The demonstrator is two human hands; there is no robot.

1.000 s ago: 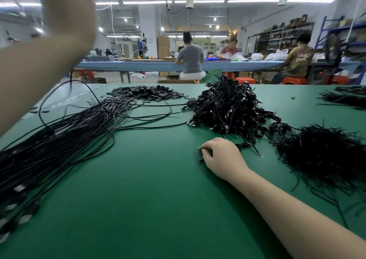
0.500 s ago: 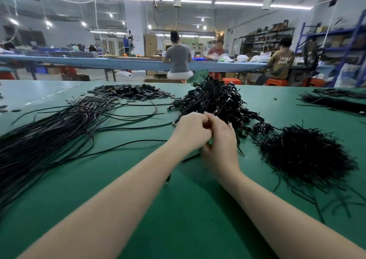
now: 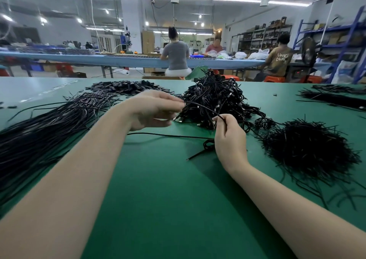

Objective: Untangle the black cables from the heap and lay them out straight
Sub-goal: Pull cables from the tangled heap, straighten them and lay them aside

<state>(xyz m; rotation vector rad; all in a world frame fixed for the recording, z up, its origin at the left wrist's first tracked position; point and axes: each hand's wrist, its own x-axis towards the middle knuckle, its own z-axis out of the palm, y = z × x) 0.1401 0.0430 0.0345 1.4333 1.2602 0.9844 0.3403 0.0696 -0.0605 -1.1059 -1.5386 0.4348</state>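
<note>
Green matting covers the wide work table (image 3: pixel 168 189) that fills the lower frame, with a long blue bench (image 3: pixel 118 60) and three seated workers across the upper middle. At centre sits the tangled heap of black cables with metal-tipped plugs (image 3: pixel 215 98). Along the left edge lies a long sheaf of straightened black cables (image 3: pixel 43 128), running toward the lower left. A bristly mound of short black ties (image 3: pixel 309 150) lies at the right, and a flat pile of small black pieces (image 3: pixel 128 86) rests behind the sheaf.

One single black cable (image 3: pixel 204 108) arcs between both hands just in front of the heap. The right hand (image 3: pixel 229 140) pinches it between thumb and curled fingers at its upper end, and a small coil hangs beside its palm. The left hand (image 3: pixel 154 110), blurred, has its fingers bent toward the cable's other end; whether they actually grip it I cannot tell. Another strand lies flat on the matting beneath the hands.
</note>
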